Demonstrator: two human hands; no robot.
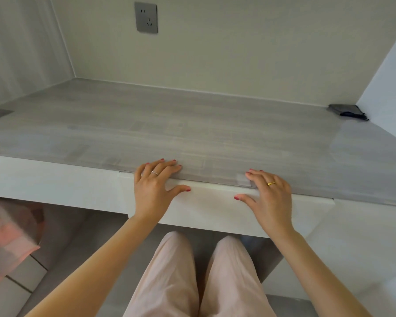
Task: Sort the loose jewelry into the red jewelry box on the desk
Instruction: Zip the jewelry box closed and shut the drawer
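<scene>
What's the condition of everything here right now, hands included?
Left hand: open, fingers flat on the desk edge, silver ring on.
Right hand: open, fingers flat on the desk edge, gold ring on.
White drawer front: looks closed.
Grey wall socket: nothing plugged in.
Dark fabric pouch: lying flat in the far right corner.

We see a pale grey, wood-grained tabletop with a white drawer front below it. Our fingers carry pinkish-red nail polish; one ring is silver, the other ring gold. Our trousers are pale pink. A dark pouch sits in the corner beneath cream walls, and the socket is grey.
</scene>
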